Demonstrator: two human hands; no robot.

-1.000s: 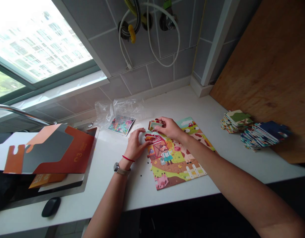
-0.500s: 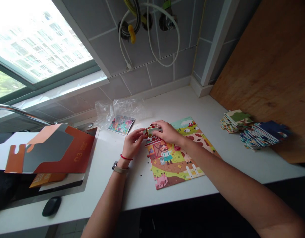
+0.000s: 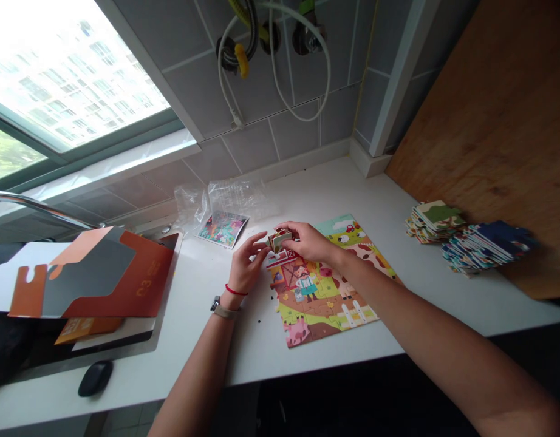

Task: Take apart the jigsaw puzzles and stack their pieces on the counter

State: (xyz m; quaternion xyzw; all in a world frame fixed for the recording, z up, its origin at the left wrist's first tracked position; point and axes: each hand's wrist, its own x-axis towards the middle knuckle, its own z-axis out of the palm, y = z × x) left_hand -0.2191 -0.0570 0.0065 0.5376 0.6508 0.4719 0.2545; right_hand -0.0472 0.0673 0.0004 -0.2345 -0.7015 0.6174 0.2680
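Observation:
A farm-scene jigsaw puzzle (image 3: 325, 294) lies on the white counter, its lower left showing a pink pig. Over its upper left part, my right hand (image 3: 305, 241) grips a small stack of puzzle pieces (image 3: 280, 240). My left hand (image 3: 248, 261), with a red string and a watch at the wrist, touches the left side of that stack with its fingertips. The puzzle's upper left area is partly hidden by my hands.
Two piles of puzzle pieces, one green-topped (image 3: 437, 220) and one blue-topped (image 3: 487, 246), stand at the right. Behind my left hand are a colourful picture card (image 3: 223, 229) and clear plastic bags (image 3: 237, 197). An orange folder (image 3: 146, 276) and black mouse (image 3: 95, 377) are at the left.
My left hand has shifted slightly to the right and its fingers have moved at the stack's edge. The stack in my right hand has tilted a little.

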